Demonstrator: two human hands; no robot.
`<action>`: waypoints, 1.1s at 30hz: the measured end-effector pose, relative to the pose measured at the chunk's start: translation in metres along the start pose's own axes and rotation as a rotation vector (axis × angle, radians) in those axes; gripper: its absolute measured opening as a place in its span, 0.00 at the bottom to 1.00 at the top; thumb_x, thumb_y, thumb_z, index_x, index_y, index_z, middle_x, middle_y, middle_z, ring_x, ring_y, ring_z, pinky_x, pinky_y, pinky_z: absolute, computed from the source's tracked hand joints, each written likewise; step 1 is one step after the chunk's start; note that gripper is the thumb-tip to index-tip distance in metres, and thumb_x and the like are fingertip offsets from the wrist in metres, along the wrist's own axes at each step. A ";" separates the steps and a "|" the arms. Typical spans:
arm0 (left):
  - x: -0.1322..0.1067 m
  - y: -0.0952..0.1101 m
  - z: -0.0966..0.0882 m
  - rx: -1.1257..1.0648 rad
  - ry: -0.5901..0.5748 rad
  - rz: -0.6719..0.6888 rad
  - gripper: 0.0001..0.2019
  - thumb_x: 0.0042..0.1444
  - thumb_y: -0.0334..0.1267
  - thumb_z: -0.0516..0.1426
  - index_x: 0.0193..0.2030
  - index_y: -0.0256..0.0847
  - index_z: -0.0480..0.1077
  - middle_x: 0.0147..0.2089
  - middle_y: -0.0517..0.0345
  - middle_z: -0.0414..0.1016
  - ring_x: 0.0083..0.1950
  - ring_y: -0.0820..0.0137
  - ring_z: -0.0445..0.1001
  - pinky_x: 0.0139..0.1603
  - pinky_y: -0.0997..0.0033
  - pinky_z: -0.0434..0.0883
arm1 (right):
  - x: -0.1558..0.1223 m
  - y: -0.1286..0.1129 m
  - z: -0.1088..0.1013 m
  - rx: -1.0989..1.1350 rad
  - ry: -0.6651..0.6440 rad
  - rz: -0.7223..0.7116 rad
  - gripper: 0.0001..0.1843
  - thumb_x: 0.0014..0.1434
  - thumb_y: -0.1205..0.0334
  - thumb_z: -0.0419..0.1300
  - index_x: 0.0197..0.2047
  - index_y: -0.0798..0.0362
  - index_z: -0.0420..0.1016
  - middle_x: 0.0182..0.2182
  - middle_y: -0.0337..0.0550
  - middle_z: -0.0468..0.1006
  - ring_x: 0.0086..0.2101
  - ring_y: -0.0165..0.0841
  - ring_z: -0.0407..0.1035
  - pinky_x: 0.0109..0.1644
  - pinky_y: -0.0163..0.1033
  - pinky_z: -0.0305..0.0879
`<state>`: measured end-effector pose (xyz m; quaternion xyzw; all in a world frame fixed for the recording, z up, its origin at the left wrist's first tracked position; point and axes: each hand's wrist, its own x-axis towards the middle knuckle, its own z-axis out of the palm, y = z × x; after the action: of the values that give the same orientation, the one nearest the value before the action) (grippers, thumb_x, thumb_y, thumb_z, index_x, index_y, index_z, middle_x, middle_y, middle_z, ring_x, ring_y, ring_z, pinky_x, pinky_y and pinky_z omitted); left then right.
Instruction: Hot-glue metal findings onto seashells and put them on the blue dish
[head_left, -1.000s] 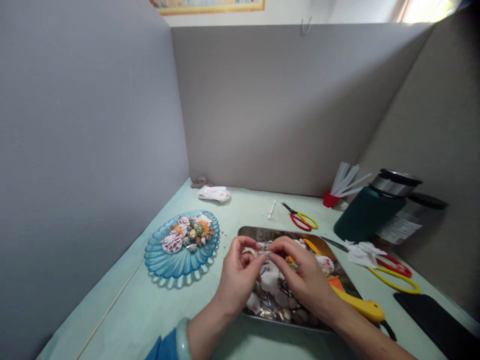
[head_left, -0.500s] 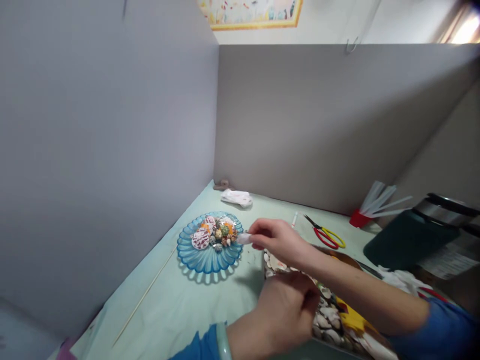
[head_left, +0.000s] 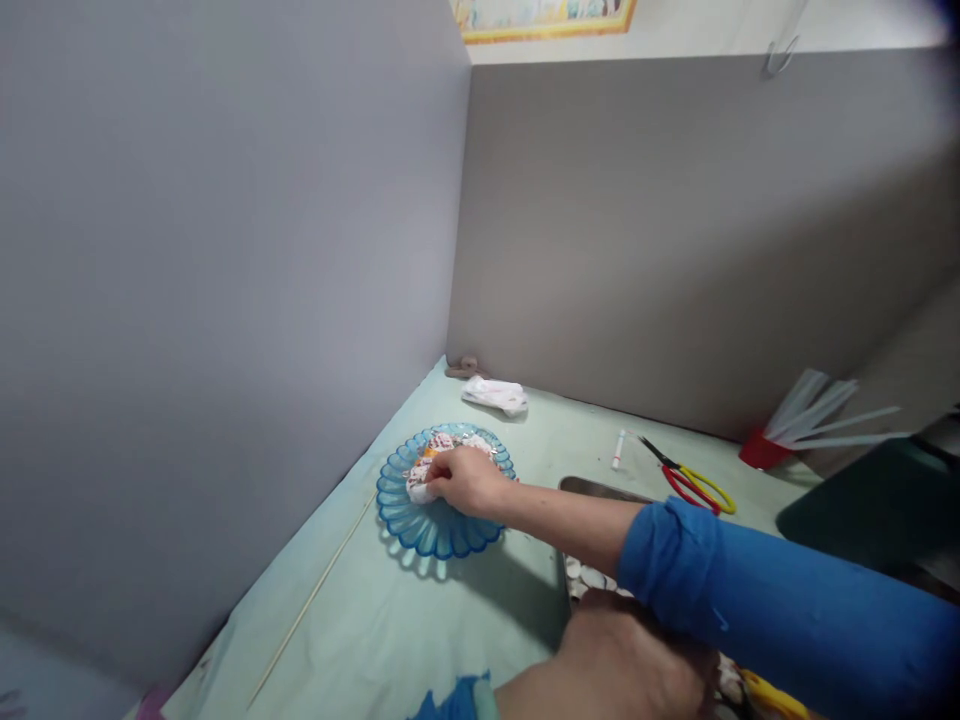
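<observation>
My right hand (head_left: 466, 480) reaches left across the table and rests on the blue glass plate (head_left: 442, 530), fingers closed on a white shell (head_left: 418, 492) among the coloured shells (head_left: 450, 443) heaped there. Its blue sleeve (head_left: 765, 600) crosses over the metal tray (head_left: 592, 490) of shells. My left hand (head_left: 622, 660) lies low at the tray's near left corner, seen from the back; its fingers are hidden.
Red and yellow scissors (head_left: 694, 480) and a small white marker (head_left: 618, 450) lie behind the tray. A red cup of white sticks (head_left: 765, 448) stands at the right, a dark green container (head_left: 877, 505) beside it. A crumpled white packet (head_left: 495, 394) sits near the back corner. Grey partitions wall in the table.
My right hand carried the white shell leftward from above the tray down onto the blue plate. The view swung left, and my left hand dropped to the tray's near edge.
</observation>
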<state>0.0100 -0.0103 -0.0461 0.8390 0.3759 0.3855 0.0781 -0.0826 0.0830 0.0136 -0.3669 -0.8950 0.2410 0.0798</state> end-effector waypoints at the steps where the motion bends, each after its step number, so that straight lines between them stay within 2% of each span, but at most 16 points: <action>1: 0.000 0.000 0.000 0.008 0.003 0.022 0.15 0.48 0.38 0.58 0.45 0.52 0.71 0.42 0.45 0.79 0.41 0.55 0.76 0.33 0.63 0.71 | 0.000 0.000 0.001 -0.002 0.036 -0.005 0.06 0.58 0.65 0.59 0.39 0.55 0.75 0.36 0.43 0.78 0.37 0.35 0.71 0.41 0.39 0.67; 4: -0.001 0.002 -0.005 0.042 -0.012 0.089 0.15 0.47 0.36 0.58 0.44 0.44 0.71 0.38 0.46 0.80 0.35 0.55 0.76 0.31 0.62 0.70 | -0.003 0.001 -0.005 0.015 0.160 -0.040 0.10 0.55 0.71 0.56 0.37 0.53 0.77 0.35 0.42 0.80 0.37 0.34 0.71 0.40 0.36 0.63; 7: -0.002 0.005 -0.016 0.062 -0.046 0.131 0.10 0.48 0.36 0.56 0.38 0.39 0.72 0.31 0.46 0.79 0.29 0.58 0.75 0.28 0.64 0.67 | -0.015 0.008 -0.023 0.053 0.255 -0.069 0.11 0.56 0.69 0.54 0.37 0.53 0.77 0.31 0.41 0.80 0.32 0.33 0.71 0.35 0.34 0.62; 10: -0.003 0.009 -0.026 0.039 -0.030 0.108 0.07 0.51 0.34 0.54 0.36 0.38 0.71 0.29 0.46 0.78 0.29 0.60 0.75 0.27 0.66 0.65 | -0.039 0.023 -0.048 0.089 0.324 -0.081 0.11 0.57 0.67 0.52 0.36 0.53 0.77 0.27 0.39 0.79 0.26 0.29 0.70 0.30 0.32 0.62; 13: -0.002 0.012 -0.033 0.005 -0.023 0.070 0.07 0.55 0.35 0.52 0.33 0.39 0.71 0.27 0.49 0.77 0.27 0.63 0.74 0.25 0.68 0.63 | -0.077 0.043 -0.070 0.113 0.419 -0.071 0.11 0.59 0.67 0.51 0.37 0.54 0.75 0.25 0.38 0.77 0.22 0.26 0.68 0.26 0.30 0.61; 16: 0.002 0.014 -0.037 -0.056 -0.015 0.050 0.08 0.57 0.33 0.51 0.35 0.40 0.71 0.28 0.50 0.77 0.28 0.64 0.74 0.26 0.69 0.64 | -0.122 0.065 -0.086 0.094 0.547 -0.032 0.11 0.62 0.61 0.51 0.37 0.53 0.74 0.24 0.37 0.75 0.22 0.26 0.67 0.26 0.29 0.60; 19: 0.006 0.011 -0.042 -0.093 -0.016 -0.006 0.10 0.59 0.32 0.49 0.36 0.40 0.72 0.29 0.50 0.76 0.30 0.65 0.74 0.30 0.70 0.65 | -0.168 0.089 -0.096 -0.001 0.671 0.028 0.16 0.64 0.55 0.49 0.35 0.53 0.74 0.17 0.34 0.70 0.19 0.27 0.63 0.25 0.30 0.58; 21: 0.010 0.006 -0.045 -0.113 0.004 -0.067 0.10 0.60 0.33 0.48 0.37 0.40 0.71 0.32 0.50 0.77 0.32 0.66 0.74 0.33 0.70 0.67 | -0.197 0.104 -0.098 -0.090 0.715 0.062 0.17 0.64 0.54 0.49 0.34 0.53 0.75 0.20 0.37 0.73 0.21 0.28 0.65 0.27 0.31 0.57; 24: 0.014 -0.003 -0.049 -0.083 0.073 -0.148 0.09 0.60 0.34 0.50 0.38 0.42 0.71 0.35 0.52 0.77 0.35 0.66 0.74 0.36 0.70 0.67 | -0.234 0.124 -0.097 -0.221 0.695 0.087 0.16 0.63 0.55 0.50 0.35 0.53 0.76 0.23 0.40 0.76 0.23 0.29 0.67 0.29 0.33 0.57; 27: 0.017 -0.013 -0.052 -0.020 0.122 -0.189 0.07 0.59 0.34 0.50 0.37 0.41 0.70 0.35 0.54 0.76 0.35 0.67 0.74 0.37 0.70 0.67 | -0.262 0.137 -0.095 -0.301 0.557 0.115 0.15 0.63 0.57 0.51 0.35 0.53 0.77 0.27 0.42 0.78 0.27 0.31 0.68 0.32 0.34 0.58; 30: 0.020 -0.020 -0.054 0.047 0.141 -0.192 0.06 0.59 0.33 0.51 0.37 0.41 0.70 0.34 0.54 0.75 0.36 0.66 0.73 0.37 0.68 0.67 | -0.279 0.145 -0.093 -0.361 0.439 0.141 0.13 0.63 0.60 0.51 0.35 0.53 0.76 0.29 0.44 0.77 0.29 0.32 0.68 0.33 0.34 0.59; 33: 0.022 -0.024 -0.053 0.099 0.144 -0.142 0.06 0.58 0.31 0.51 0.36 0.40 0.69 0.35 0.53 0.74 0.39 0.65 0.72 0.41 0.66 0.67 | -0.285 0.146 -0.094 -0.361 0.393 0.128 0.10 0.62 0.62 0.53 0.35 0.53 0.75 0.30 0.44 0.75 0.31 0.32 0.68 0.34 0.35 0.59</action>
<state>-0.0322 0.0133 -0.0067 0.7833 0.4576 0.4192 0.0366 0.2422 0.0097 0.0336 -0.4708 -0.8657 0.0065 0.1697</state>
